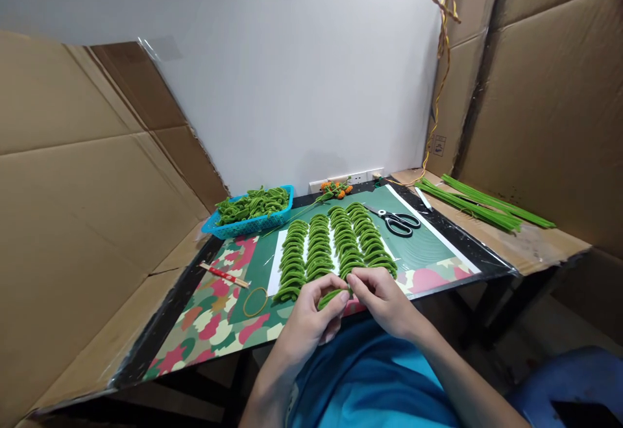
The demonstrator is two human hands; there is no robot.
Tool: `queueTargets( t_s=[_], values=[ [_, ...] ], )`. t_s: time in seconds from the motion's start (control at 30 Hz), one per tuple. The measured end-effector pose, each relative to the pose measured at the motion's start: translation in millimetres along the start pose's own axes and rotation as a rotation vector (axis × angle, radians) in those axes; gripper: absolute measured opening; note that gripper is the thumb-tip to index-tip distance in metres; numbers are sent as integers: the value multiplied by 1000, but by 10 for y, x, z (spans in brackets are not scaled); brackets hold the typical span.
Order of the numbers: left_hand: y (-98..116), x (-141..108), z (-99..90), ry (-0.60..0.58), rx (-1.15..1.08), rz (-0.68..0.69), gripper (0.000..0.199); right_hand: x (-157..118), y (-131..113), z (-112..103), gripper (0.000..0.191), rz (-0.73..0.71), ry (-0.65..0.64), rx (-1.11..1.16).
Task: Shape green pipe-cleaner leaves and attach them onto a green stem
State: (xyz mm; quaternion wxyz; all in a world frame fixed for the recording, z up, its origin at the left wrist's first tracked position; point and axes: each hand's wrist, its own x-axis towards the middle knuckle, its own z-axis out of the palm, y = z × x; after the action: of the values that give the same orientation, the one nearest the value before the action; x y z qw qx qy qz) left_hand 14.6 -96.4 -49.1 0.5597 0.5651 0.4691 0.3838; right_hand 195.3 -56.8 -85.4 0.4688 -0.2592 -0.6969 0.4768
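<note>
Near the front edge of the table, a curved green chenille-stem piece (329, 298) sits in the curl of my left hand (309, 317), whose fingers are closed around it. My right hand (382, 299) meets it at the piece's right end, thumb and fingertips pinched together; the fingers hide what lies between them. Just beyond both hands, several columns of similar curved green chenille pieces (318, 246) overlap on white paper (275, 262). Black-handled scissors (400, 221) lie partly spread to the right of these columns.
A blue basket (248, 225) heaped with green pieces stands back left. Orange flowers (335, 188) lie at the back. Left are a red-wrapped stick packet (224, 275) and a rubber band (256, 301). Long green stems (472, 207) and a white pen-like tool (423, 199) lie right. Cardboard walls (549, 90) flank the table.
</note>
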Motion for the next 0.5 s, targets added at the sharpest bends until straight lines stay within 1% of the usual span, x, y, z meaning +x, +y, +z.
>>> queueTargets(
  t_s=[0.17, 0.23, 0.27, 0.33, 0.37, 0.43, 0.5],
  values=[
    [14, 0, 103, 79, 54, 50, 46, 65, 60, -17, 58, 31, 4, 146],
    [-14, -3, 173, 149, 113, 97, 40, 93, 69, -31, 63, 65, 24, 210],
    [-32, -3, 203, 203, 190, 154, 35, 102, 69, -39, 65, 83, 39, 234],
    [-66, 6, 226, 289, 442, 327, 23, 113, 67, -56, 67, 128, 59, 274],
    [-80, 18, 214, 294, 590, 424, 19, 115, 65, -63, 68, 155, 61, 296],
    [-94, 51, 152, 229, 835, 577, 20, 117, 64, -76, 69, 200, 65, 351],
    [-88, 84, 73, 156, 940, 642, 25, 120, 63, -83, 70, 219, 73, 389]
  ],
)
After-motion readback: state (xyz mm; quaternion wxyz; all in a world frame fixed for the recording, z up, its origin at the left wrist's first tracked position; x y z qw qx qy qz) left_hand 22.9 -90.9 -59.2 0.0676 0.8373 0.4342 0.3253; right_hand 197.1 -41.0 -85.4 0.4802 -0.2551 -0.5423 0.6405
